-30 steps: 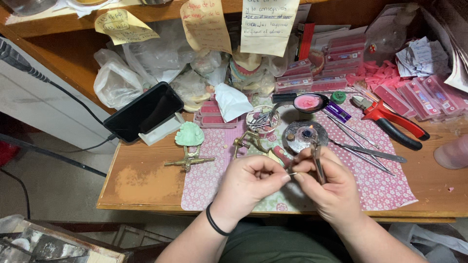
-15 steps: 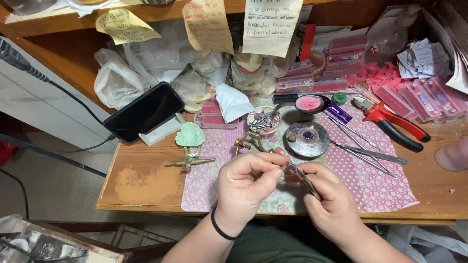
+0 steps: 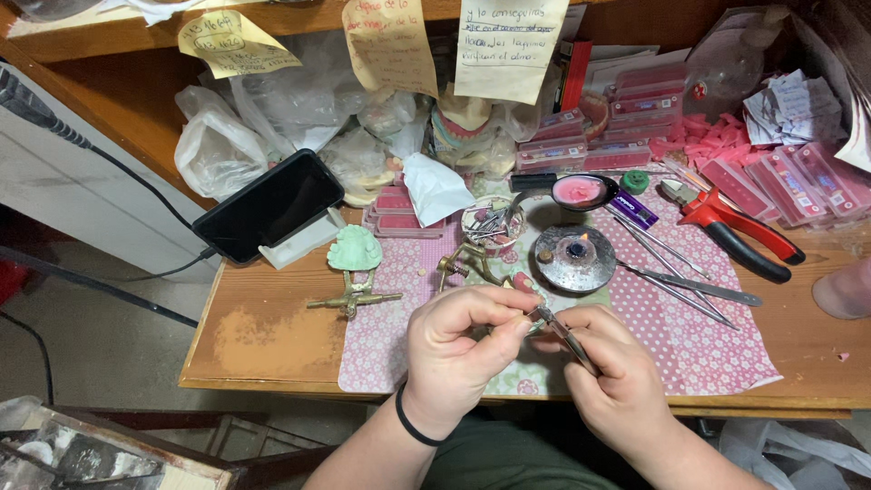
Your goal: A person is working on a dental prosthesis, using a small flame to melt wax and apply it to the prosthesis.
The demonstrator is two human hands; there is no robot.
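Our left hand [image 3: 458, 349] pinches a tiny pink piece [image 3: 523, 283] between curled fingers, above the near edge of the dotted pink cloth [image 3: 699, 340] on the wooden desk [image 3: 263, 331]. Our right hand [image 3: 617, 377] grips a thin metal tool [image 3: 562, 331], its tip touching the piece. Just beyond sits a round metal burner [image 3: 574, 258] with a small flame.

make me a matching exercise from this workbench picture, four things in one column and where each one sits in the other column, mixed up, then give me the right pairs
Things:
1. black smartphone
2. red-handled pliers
3. small round metal burner with a flame
4. thin metal tool

Places:
A. far right of the patterned mat
B. pinched in the right hand, tip by the left hand
C. propped on a white stand at the left
D. middle of the mat, just beyond the hands

Pairs: 1-C, 2-A, 3-D, 4-B
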